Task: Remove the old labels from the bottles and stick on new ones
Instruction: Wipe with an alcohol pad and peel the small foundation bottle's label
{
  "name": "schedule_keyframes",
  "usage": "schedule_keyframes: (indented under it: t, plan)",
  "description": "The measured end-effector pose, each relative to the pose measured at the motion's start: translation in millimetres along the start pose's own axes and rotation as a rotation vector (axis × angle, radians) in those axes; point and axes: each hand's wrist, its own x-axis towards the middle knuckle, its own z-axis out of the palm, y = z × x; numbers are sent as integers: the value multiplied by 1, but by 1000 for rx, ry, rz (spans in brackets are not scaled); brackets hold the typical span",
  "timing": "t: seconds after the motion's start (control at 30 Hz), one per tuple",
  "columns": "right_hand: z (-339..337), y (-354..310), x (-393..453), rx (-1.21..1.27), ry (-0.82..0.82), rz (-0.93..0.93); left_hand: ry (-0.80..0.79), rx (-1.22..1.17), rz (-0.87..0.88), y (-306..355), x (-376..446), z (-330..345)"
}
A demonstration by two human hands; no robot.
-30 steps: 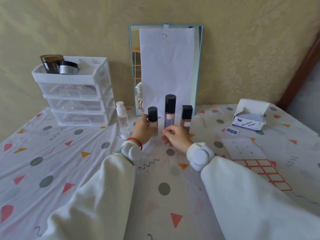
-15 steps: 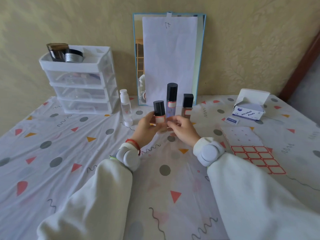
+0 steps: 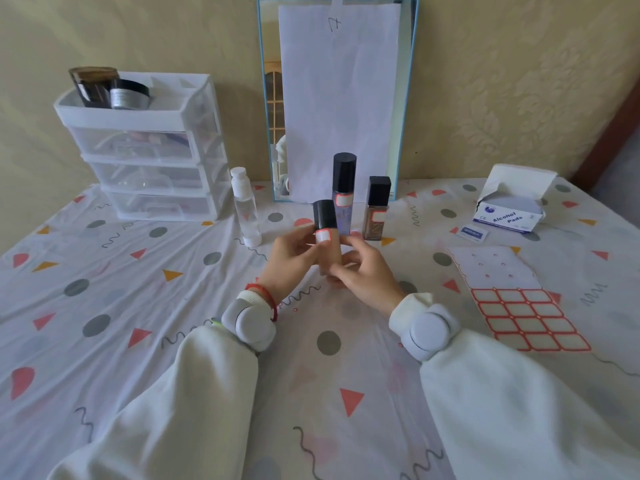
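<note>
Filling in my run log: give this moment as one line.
stage: old label still on | left hand: holds small bottle | right hand: holds same bottle | label sheet: on table

Soft even daylight, faint shadows, slight overall blur, wide-angle bending at the edges

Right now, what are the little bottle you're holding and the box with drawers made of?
The little bottle looks like clear glass or hard plastic, since beige liquid shows through; its black cap seems matte plastic. Both hands, left and right, grip it. The drawer box looks like plastic: white frame, see-through drawers with things dimly visible inside.
</note>
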Motion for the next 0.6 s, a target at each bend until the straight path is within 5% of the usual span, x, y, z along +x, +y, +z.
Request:
schedule_keyframes:
  t: [0.23, 0.6]
  plan:
    - [3, -1, -4, -35, 41, -106, 159, -107, -94, 2, 2, 0]
    - [2, -3, -6, -59, 33, -103, 130, -63, -92, -1, 3, -2]
